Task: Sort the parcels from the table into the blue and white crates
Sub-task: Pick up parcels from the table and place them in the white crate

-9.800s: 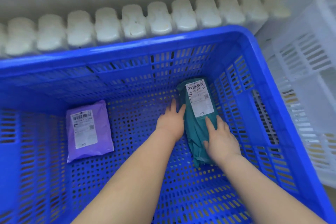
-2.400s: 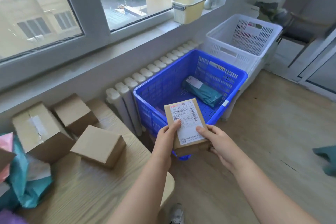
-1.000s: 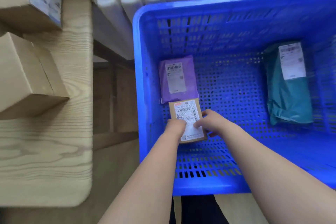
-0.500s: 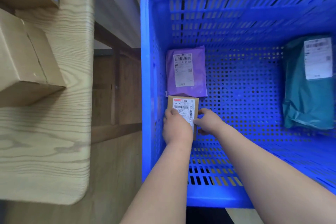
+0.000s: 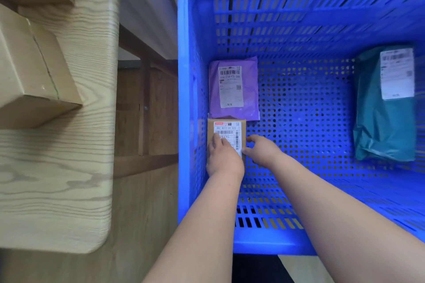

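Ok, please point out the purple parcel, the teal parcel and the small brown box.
purple parcel (image 5: 233,89): head view, on its white label.
teal parcel (image 5: 384,124): head view, on bare wrapping below its label.
small brown box (image 5: 226,127): head view, on its label's top part.

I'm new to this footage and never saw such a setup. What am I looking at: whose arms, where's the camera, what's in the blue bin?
No machine: a person wears one camera on the head, looking down at their own bare arms. The left hand lies flat on a small cardboard box on the floor of the blue crate; the fingers of the right hand touch its right edge. A purple parcel lies just beyond it, a teal parcel far right. On the wooden table at left sit larger cardboard boxes.
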### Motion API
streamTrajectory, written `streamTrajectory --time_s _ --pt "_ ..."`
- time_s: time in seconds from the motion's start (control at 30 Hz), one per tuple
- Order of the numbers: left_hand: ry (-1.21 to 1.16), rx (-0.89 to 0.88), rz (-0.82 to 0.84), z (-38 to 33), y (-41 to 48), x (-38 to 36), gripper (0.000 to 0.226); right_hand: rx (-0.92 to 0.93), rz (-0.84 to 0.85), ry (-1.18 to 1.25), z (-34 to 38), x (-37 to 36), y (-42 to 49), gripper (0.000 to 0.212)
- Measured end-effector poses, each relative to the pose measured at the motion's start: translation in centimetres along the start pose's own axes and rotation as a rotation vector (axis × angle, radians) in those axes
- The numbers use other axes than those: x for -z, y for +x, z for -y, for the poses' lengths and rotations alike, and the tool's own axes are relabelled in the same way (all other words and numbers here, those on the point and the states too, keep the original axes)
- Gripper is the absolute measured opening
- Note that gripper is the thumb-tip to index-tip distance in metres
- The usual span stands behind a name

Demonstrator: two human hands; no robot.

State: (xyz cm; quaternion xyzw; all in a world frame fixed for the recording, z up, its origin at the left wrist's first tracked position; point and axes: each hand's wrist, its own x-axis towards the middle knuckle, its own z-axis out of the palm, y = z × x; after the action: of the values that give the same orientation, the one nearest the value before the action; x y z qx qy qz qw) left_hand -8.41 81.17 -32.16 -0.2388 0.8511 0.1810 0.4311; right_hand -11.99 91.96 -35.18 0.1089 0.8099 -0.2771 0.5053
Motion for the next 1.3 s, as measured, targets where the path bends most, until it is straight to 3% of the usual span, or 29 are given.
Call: streamTrajectory --time_s 0.17,0.3,0.43,0.57,0.7,0.93,1.13,1.3 --pt "-0.075 -0.030 0.036 -0.2 -2.4 1.8 0.075 -0.029 -0.032 0.035 -0.5 1.0 -3.3 0.041" --pt "-0.095 -0.208 -0.031 -0.9 -6.4 4.6 0.074 -0.028 -0.109 0.073 -0.4 2.9 -7.4 0.028" --pt "-0.068 -0.465 -0.214 -1.3 -11.7 9.1 0.059 0.041 -0.235 0.176 1.6 4.6 -12.4 0.016" --pt "-0.073 -0.515 -0.412 -0.3 -15.2 13.0 0.055 0.111 -0.308 0.202 4.0 5.4 -15.4 0.012" --pt "-0.133 -0.473 -0.667 3.5 -18.1 17.2 0.053 0.275 -0.352 0.186 9.1 6.6 -18.4 0.014" --pt "-0.288 -0.270 -0.825 13.4 -20.2 21.0 0.042 0.530 -0.373 0.123 18.2 5.5 -23.0 0.013" --pt "-0.511 -0.013 -0.834 21.8 -20.5 23.0 0.049 0.672 -0.328 0.021 25.7 0.8 -26.0 0.012" --pt "-0.609 0.030 -0.824 29.7 -20.3 25.9 0.050 0.736 -0.293 -0.017 33.8 -5.0 -27.0 0.014"
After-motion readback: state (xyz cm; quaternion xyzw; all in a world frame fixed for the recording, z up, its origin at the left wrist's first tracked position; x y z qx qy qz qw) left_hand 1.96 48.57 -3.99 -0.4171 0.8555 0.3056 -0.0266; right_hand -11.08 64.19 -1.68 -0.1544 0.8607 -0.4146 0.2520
